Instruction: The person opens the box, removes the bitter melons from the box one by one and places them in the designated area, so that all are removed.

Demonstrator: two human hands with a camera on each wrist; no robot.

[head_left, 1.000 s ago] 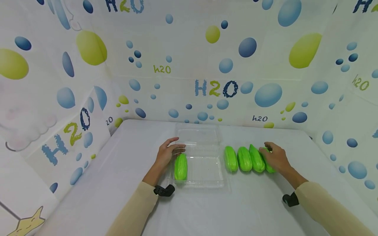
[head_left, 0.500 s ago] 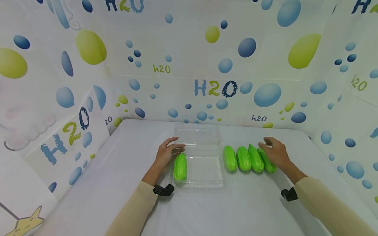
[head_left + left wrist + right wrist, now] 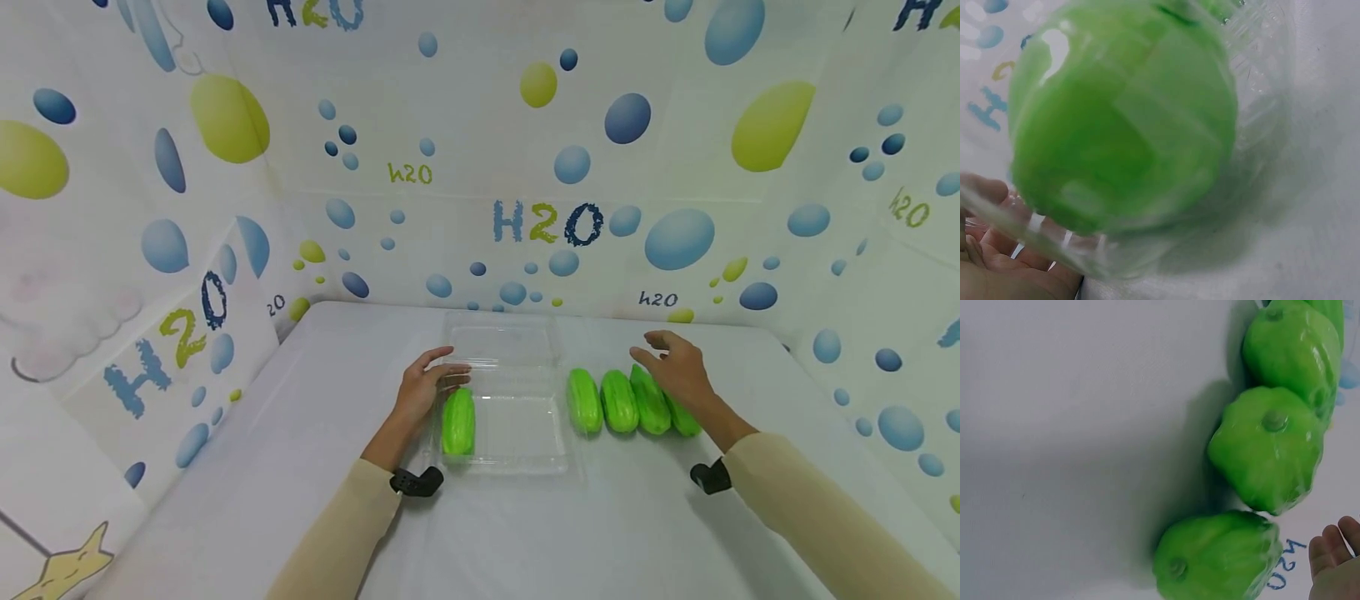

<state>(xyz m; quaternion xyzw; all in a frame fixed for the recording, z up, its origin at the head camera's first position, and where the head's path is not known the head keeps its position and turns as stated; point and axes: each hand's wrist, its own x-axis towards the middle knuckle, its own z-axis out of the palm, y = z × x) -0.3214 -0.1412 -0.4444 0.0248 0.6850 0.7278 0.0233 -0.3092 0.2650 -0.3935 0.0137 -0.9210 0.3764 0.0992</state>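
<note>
A clear plastic clamshell box [image 3: 517, 463] lies opened on the table, with one ribbed, bright green cucumber-like vegetable [image 3: 458, 422] along its left side. My left hand [image 3: 420, 390] rests at the box's left edge near the hinge, fingers extended over it. In the left wrist view that vegetable [image 3: 1122, 125] fills the middle behind clear plastic, the hand at lower left. To the right of the box, several more green vegetables [image 3: 585, 402] stand side by side. My right hand [image 3: 681, 372] hovers over the right end of this row, fingers loosely spread, holding nothing; it partly hides the rightmost vegetable [image 3: 684, 420].
The box's lid [image 3: 498, 340] lies folded back toward the wall. A white cloth [image 3: 540, 542] covers the table. Behind stands a patterned backdrop [image 3: 450, 108] with blue and green spots. Both wrists wear black camera bands [image 3: 417, 482].
My right hand has lifted off the rightmost vegetable and moved left over the row. The left hand, the box and the vegetables stay where they were.
</note>
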